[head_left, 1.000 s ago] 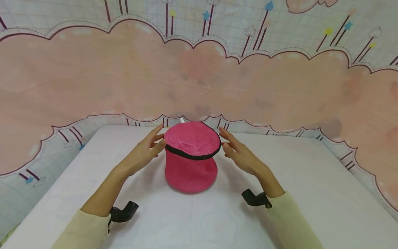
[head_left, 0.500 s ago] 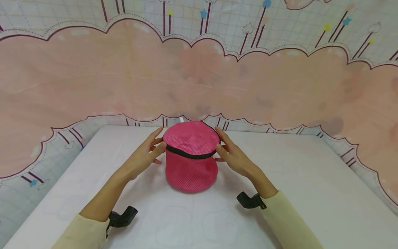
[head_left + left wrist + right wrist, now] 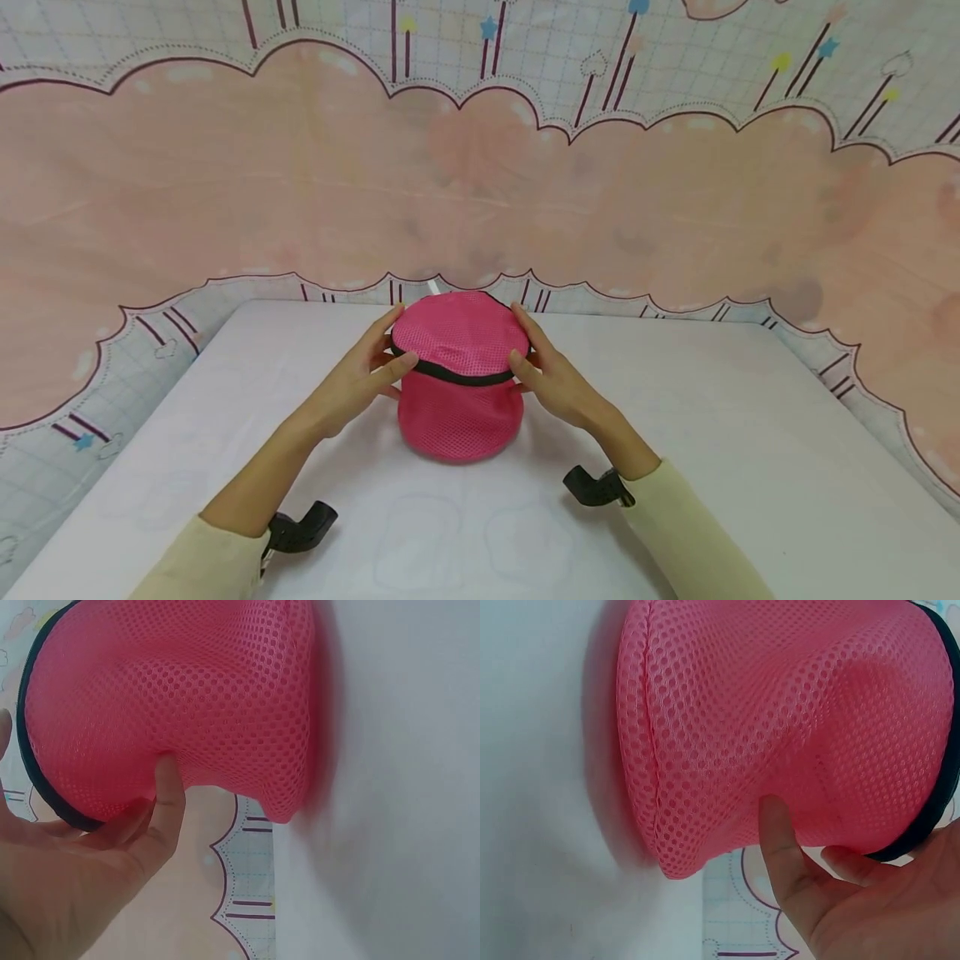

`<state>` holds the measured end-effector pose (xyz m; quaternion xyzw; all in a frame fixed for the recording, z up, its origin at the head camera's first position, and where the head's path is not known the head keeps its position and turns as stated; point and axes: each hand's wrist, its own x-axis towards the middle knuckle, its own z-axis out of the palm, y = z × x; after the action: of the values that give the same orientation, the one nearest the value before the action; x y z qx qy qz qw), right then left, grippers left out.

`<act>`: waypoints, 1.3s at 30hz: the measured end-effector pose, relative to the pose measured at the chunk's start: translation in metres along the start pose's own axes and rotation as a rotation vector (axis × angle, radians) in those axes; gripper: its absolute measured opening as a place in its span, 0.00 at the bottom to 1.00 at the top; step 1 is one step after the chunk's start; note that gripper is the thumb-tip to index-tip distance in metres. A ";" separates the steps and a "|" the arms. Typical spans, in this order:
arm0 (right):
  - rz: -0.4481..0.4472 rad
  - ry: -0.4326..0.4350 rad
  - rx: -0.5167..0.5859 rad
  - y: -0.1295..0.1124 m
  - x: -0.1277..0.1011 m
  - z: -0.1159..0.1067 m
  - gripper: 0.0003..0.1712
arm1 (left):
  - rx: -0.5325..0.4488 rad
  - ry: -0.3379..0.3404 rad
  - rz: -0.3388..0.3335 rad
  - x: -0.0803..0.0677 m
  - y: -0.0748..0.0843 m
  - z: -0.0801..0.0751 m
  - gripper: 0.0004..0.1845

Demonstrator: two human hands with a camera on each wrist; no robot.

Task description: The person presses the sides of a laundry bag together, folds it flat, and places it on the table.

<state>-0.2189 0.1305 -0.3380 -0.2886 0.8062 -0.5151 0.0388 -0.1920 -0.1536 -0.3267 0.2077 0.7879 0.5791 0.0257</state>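
A pink mesh laundry bag [image 3: 461, 425] stands upright on the white table, its round top edged by a black zipper band [image 3: 465, 378]. At the bag's left side, my left hand [image 3: 352, 385] holds the upper rim, thumb across the black band at the front. My right hand [image 3: 564, 385] holds the opposite side of the rim the same way. In the left wrist view, a fingertip [image 3: 168, 766] presses into the mesh wall below the band. The right wrist view has a finger [image 3: 776, 825] against the mesh too. The bag's far side is hidden.
The white table [image 3: 720, 417] extends to both sides and in front of the bag. Behind it hangs a peach and white patterned cloth [image 3: 480, 200]. Black wrist-camera mounts [image 3: 303, 527] sit by the sleeves, just above the table.
Both hands have closed in from beside the bag onto its rim, the right one moving left. The thumbs now lie over the band. The bag has barely moved.
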 end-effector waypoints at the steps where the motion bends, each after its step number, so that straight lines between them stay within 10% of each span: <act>1: 0.006 0.000 -0.002 0.000 0.000 0.001 0.48 | -0.001 0.001 0.000 0.000 0.000 0.001 0.43; 18: 0.028 -0.011 0.127 0.000 0.003 0.006 0.44 | -0.031 0.004 -0.047 0.004 0.001 0.014 0.42; 39: -0.036 -0.022 0.356 0.007 0.006 0.016 0.44 | -0.350 -0.033 -0.035 0.007 -0.011 0.023 0.40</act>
<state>-0.2210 0.1165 -0.3505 -0.2971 0.6967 -0.6469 0.0891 -0.1950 -0.1333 -0.3430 0.1957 0.6782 0.7033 0.0844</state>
